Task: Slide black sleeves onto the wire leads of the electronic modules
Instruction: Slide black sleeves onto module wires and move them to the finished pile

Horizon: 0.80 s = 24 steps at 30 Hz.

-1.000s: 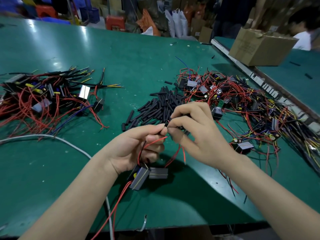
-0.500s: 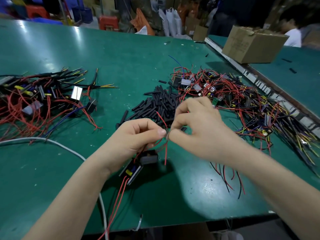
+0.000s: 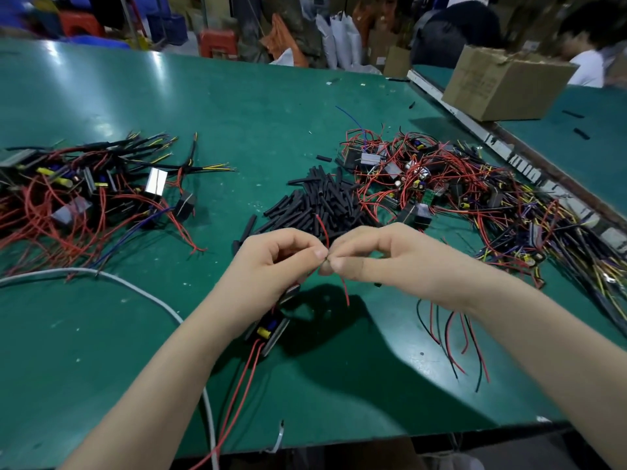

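My left hand (image 3: 274,262) and my right hand (image 3: 373,256) meet fingertip to fingertip above the green table (image 3: 237,106). Both pinch thin red wire leads (image 3: 324,232) between thumb and forefinger; one lead sticks up, another hangs down. The leads run to a small dark electronic module (image 3: 269,329) hanging under my left hand. Any sleeve between my fingertips is hidden. A heap of black sleeves (image 3: 319,205) lies just beyond my hands.
A tangle of modules with red and yellow wires (image 3: 475,195) lies at right, another pile (image 3: 78,195) at left. A white cable (image 3: 142,293) curves across the near left. A cardboard box (image 3: 502,84) stands on the neighbouring table. Loose wires (image 3: 454,337) lie under my right forearm.
The module has lifted off the table and now hangs under my left hand. My hands stay together, pinching the leads. The view has shifted slightly.
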### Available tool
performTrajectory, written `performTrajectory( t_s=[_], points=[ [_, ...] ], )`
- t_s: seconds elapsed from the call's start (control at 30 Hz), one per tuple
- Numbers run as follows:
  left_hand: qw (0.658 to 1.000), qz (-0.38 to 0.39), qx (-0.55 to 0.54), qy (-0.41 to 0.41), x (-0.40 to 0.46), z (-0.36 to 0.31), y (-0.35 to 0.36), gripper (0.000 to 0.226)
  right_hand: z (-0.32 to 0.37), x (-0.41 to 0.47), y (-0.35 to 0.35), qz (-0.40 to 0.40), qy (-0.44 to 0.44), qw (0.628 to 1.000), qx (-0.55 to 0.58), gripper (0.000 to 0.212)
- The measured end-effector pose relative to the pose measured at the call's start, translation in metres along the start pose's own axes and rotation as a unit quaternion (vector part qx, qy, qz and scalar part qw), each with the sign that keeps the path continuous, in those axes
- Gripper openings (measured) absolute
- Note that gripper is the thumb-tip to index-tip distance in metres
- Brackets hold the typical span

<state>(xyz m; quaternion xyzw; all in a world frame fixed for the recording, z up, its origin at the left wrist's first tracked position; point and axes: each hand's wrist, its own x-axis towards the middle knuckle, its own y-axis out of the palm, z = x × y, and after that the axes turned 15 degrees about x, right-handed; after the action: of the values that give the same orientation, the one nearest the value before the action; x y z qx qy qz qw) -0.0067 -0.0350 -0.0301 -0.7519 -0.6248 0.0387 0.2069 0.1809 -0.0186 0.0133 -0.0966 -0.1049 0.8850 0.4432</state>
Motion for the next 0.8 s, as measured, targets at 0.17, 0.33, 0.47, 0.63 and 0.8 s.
performTrajectory(
  t_s=[0.17, 0.33, 0.47, 0.63, 0.8],
  points=[
    [0.996, 0.035, -0.069, -0.042, 0.003, 0.001, 0.000, 0.016, -0.008, -0.001, 0.003, -0.068, -0.260, 0.916, -0.299, 0.014],
    [0.990, 0.087, -0.095, -0.050, 0.003, 0.005, 0.001, 0.017, -0.011, 0.002, -0.002, -0.042, -0.364, 0.845, -0.391, 0.019],
    [0.983, 0.138, -0.109, -0.045, 0.002, 0.006, 0.000, 0.013, -0.006, 0.010, -0.009, -0.039, -0.361, 0.867, -0.342, 0.017],
    [0.984, 0.122, -0.112, -0.060, 0.002, 0.009, -0.001, 0.036, -0.010, 0.014, -0.003, -0.066, -0.344, 0.879, -0.324, 0.018],
    [0.985, 0.099, -0.124, -0.066, 0.003, 0.008, -0.001, 0.012, -0.016, 0.011, 0.002, -0.099, -0.348, 0.879, -0.312, 0.025]
  ],
)
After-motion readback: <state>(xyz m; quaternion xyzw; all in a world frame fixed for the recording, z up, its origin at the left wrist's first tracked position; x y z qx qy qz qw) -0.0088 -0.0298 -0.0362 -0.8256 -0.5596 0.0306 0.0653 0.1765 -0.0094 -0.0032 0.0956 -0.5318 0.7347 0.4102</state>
